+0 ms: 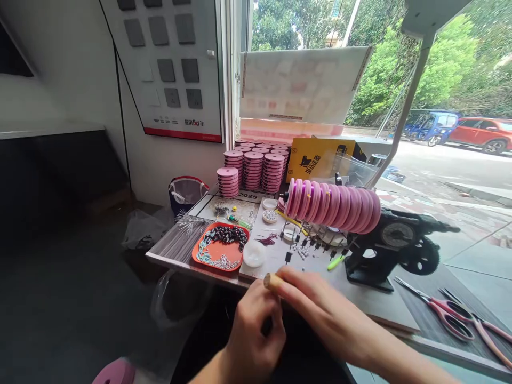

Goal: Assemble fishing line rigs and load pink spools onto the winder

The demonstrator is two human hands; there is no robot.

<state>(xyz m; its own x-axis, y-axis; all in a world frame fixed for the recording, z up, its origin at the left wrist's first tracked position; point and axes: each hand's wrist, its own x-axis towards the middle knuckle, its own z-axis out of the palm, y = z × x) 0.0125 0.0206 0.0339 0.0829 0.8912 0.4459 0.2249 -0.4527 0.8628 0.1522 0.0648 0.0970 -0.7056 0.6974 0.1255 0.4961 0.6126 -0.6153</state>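
Two hands: left hand (258, 328) curled, right hand (320, 306) bent over it; cannot tell what's held.
Dish (254, 254): just beyond left.

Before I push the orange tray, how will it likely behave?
The orange tray probably slides rather than tips: it's broad and shallow. Its small loose pieces would likely shift, and could spill over the low rim if tilted. Pulled nearer the table edge, it may overhang; its near side sits close.

A tan fingertip cover (273, 282) tops dark clothing (212, 336).
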